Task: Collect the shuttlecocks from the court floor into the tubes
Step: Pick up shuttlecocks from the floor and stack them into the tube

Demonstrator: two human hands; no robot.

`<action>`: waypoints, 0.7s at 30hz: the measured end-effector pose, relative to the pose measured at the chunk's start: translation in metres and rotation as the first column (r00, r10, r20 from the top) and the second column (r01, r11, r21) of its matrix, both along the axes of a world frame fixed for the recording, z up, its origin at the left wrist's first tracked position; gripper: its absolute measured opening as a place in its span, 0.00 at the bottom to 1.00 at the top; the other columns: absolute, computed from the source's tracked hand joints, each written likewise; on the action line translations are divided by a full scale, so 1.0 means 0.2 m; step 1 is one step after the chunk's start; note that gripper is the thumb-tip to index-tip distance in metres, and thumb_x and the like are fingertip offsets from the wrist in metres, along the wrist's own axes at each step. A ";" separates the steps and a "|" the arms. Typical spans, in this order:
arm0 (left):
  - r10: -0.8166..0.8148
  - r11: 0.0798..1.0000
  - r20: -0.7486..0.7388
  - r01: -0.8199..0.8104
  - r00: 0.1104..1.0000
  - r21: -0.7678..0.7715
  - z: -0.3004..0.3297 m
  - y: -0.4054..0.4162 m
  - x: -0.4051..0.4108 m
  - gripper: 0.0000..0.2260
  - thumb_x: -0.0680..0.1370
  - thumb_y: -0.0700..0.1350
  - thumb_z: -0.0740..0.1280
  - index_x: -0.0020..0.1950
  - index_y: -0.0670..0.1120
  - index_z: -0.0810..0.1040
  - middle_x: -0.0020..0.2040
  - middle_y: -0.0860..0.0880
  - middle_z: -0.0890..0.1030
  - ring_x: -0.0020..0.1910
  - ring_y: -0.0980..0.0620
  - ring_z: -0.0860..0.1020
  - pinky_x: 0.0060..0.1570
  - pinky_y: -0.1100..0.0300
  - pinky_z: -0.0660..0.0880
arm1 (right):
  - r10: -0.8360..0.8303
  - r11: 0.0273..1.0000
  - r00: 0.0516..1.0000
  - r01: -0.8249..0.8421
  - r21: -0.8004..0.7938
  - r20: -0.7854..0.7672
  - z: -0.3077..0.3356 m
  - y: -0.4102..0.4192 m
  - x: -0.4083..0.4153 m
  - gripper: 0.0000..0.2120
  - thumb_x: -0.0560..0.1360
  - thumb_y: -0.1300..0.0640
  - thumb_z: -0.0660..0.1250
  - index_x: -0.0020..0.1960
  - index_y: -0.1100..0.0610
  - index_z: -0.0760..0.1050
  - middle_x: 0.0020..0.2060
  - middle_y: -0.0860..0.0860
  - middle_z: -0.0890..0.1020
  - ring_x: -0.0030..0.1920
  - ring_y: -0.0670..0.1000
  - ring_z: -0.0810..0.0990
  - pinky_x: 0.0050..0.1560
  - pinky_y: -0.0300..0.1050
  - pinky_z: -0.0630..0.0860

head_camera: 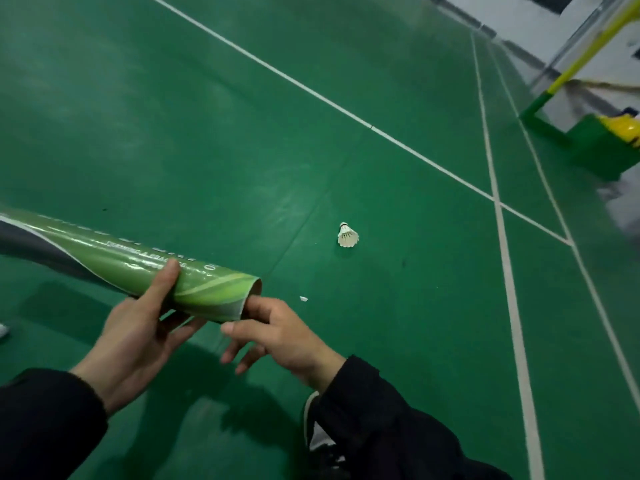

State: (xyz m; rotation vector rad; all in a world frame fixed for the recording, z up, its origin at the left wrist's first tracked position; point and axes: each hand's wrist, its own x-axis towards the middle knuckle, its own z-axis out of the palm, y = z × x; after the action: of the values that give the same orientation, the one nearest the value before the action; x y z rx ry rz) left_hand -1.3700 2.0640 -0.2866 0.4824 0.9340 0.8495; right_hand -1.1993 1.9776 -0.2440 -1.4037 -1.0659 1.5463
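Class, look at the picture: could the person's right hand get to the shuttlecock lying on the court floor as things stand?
Probably yes. The right hand is at the tube's open end with nothing visibly gripped, and only bare green floor lies between it and the shuttlecock. It would likely need a forward reach or step.

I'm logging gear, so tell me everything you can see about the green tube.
The green tube looks like glossy printed cardboard, with pale swirls, white lettering and a dark band toward its far end. It lies nearly level above the court floor. The left hand grips it near the open end, where the right hand has fingers at the mouth.
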 end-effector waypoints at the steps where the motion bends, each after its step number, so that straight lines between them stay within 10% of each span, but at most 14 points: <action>1: 0.010 1.000 -0.018 -0.010 1.000 -0.008 -0.01 0.04 0.07 0.25 0.72 0.57 0.75 0.62 0.43 0.81 0.56 0.45 0.88 0.54 0.48 0.87 0.43 0.55 0.84 | -0.036 0.999 0.998 0.036 -0.008 -0.057 -0.02 0.02 0.05 0.11 0.78 0.61 0.66 0.60 0.58 0.76 0.46 0.45 0.81 0.36 0.47 0.84 0.33 0.40 0.81; 16: 0.087 0.986 -0.141 -0.105 0.986 -0.131 -0.01 0.33 0.98 0.33 0.67 0.57 0.78 0.64 0.37 0.77 0.48 0.44 0.89 0.49 0.46 0.88 0.43 0.53 0.84 | -0.271 0.960 0.917 0.279 -0.015 -0.292 -0.22 0.29 0.82 0.14 0.78 0.47 0.69 0.59 0.53 0.83 0.53 0.52 0.86 0.39 0.51 0.84 0.37 0.44 0.81; 21: 0.079 0.984 -0.161 -0.103 0.984 -0.146 -0.08 0.37 1.10 0.32 0.67 0.56 0.78 0.64 0.38 0.77 0.48 0.44 0.88 0.49 0.45 0.88 0.45 0.50 0.85 | -0.703 0.708 0.711 0.698 0.106 0.018 -0.43 0.43 1.19 0.08 0.78 0.47 0.67 0.46 0.46 0.84 0.56 0.50 0.86 0.45 0.49 0.81 0.43 0.43 0.79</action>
State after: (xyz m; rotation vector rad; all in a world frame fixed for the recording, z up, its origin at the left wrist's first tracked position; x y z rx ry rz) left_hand -1.1501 2.1388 -0.3027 0.3778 1.1632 0.8235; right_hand -0.9611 2.0634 -0.3303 -1.5477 -0.5023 0.8787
